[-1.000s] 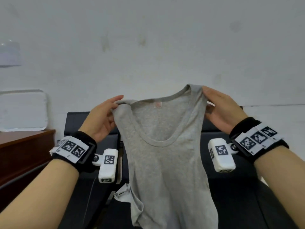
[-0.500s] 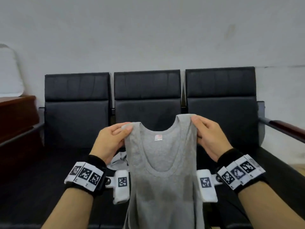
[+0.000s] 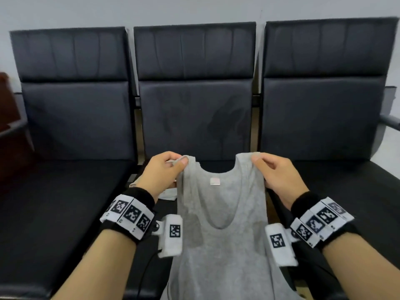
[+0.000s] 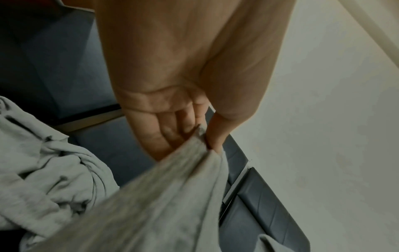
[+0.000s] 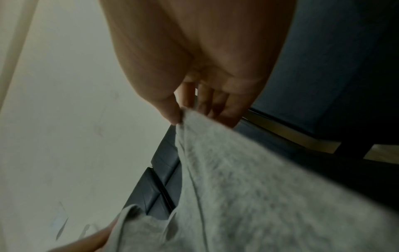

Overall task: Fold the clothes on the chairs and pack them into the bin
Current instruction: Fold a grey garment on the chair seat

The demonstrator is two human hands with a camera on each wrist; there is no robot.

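Note:
A grey tank top (image 3: 218, 230) hangs in front of the middle black chair (image 3: 194, 94), its neck opening facing me and a small white label below the collar. My left hand (image 3: 164, 169) pinches its left shoulder strap between thumb and fingers; the left wrist view shows the left hand (image 4: 205, 136) nipping the grey tank top (image 4: 162, 196). My right hand (image 3: 275, 169) pinches the right strap, and the right wrist view shows the right hand (image 5: 183, 109) on the grey tank top (image 5: 248, 187). No bin is in view.
Three black padded chairs stand side by side against a pale wall: left chair (image 3: 71, 94), right chair (image 3: 324, 94). Another crumpled light grey garment (image 4: 43, 162) lies on the seat under my left hand. A dark wooden piece (image 3: 6, 100) stands at the far left.
Both hands have lowered the tank top from head height down toward the middle seat. The view has tilted down, so the chairs now fill the frame.

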